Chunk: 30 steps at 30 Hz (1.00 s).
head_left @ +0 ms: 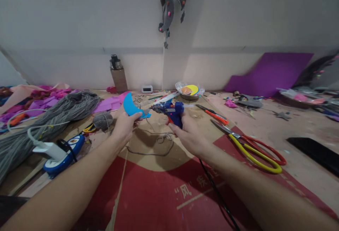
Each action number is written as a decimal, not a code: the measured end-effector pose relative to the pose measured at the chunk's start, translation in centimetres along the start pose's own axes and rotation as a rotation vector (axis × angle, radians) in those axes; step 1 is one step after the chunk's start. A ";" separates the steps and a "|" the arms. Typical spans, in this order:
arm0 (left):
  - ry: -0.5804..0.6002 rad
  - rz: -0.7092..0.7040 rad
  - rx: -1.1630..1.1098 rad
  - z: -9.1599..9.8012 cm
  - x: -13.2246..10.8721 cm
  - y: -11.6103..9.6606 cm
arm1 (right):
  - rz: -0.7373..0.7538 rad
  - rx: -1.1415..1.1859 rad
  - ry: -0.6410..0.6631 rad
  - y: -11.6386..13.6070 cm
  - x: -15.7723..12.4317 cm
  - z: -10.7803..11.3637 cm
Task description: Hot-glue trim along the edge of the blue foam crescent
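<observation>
Between the fingers of my left hand (127,122) is a blue crescent cutout (129,104), held upright by its lower part. Smaller blue and grey bits show beside my left fingertips, too small to make out fully. My right hand (186,128) is wrapped round the grip of a blue glue gun (173,110). Its nozzle points left at the bits by the cutout; whether it touches them I cannot tell. A clear glue stick sticks out of its back. Grey yarn (150,154) trails in a loose loop on the cardboard below both hands.
Large red-and-yellow scissors (254,146) and a red utility knife (215,115) lie to the right. At left are a blue power strip (63,155), a grey yarn ball (102,121) and a grey yarn bundle (66,113). A black cord (217,192) runs below my right arm.
</observation>
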<state>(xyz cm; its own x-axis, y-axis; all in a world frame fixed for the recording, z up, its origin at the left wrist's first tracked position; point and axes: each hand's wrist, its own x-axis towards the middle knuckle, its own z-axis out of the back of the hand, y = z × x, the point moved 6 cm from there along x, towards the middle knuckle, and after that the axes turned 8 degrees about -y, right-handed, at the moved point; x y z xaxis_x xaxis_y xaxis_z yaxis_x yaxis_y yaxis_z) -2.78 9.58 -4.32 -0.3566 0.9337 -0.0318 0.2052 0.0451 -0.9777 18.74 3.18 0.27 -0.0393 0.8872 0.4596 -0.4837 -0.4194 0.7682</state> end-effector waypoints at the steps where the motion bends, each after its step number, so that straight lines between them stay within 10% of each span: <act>1: 0.002 -0.004 -0.017 0.0 0.0 -0.1 | 0.014 -0.018 0.005 0.2 -0.1 0.0; 30: 0.117 -0.084 0.028 -1.4 -2.0 -1.6 | 0.048 -0.179 0.078 0.1 -1.0 -1.3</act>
<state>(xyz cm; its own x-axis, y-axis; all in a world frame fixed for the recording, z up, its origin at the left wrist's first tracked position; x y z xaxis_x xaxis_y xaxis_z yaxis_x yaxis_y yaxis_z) -1.10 8.12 -2.39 -0.2628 0.9620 0.0736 0.1524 0.1167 -0.9814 17.63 2.44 -0.68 -0.1303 0.8819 0.4530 -0.6271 -0.4272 0.6514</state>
